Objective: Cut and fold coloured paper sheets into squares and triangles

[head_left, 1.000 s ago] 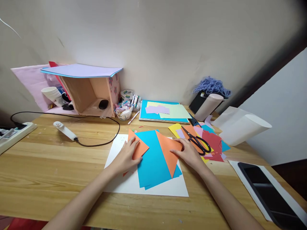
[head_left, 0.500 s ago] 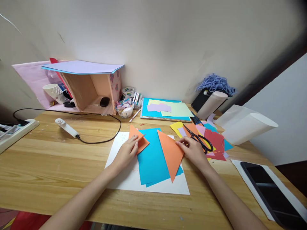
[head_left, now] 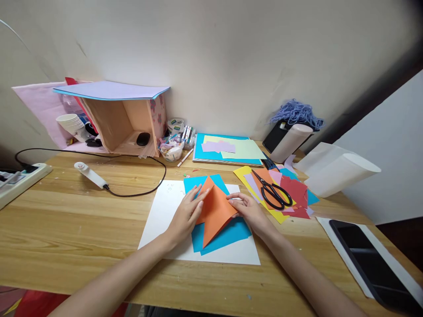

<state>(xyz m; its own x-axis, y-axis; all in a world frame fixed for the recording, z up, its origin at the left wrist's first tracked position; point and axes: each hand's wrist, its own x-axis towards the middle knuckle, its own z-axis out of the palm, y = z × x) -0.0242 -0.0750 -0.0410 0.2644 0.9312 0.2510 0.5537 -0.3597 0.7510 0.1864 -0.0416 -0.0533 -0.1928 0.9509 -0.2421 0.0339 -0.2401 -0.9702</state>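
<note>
Orange paper (head_left: 218, 209), with a crease and pointed corners, lies over two blue sheets (head_left: 221, 240). My right hand (head_left: 253, 215) pinches its right corner between thumb and fingers. At its left side my left hand (head_left: 185, 215) holds the orange paper, fingers fairly straight and thumb close to them. Where the two orange pieces overlap, I cannot make out their edges. Under the blue sheets is a white sheet (head_left: 155, 220) on the wooden table. Black-handled scissors (head_left: 276, 196) rest on coloured paper scraps (head_left: 297, 196) to the right of my right hand.
A phone (head_left: 366, 259) lies at the right on white paper. Behind are stacked sheets (head_left: 247, 147), a tub of scraps (head_left: 172, 152), an open box (head_left: 115, 123) and a pink bottle (head_left: 291, 143). A corded white device (head_left: 90, 176) and a power strip (head_left: 23, 182) are left.
My right hand has brought the larger orange piece left, over the smaller one by my left hand. My left hand has shifted slightly right. More of the blue sheets' upper edge shows.
</note>
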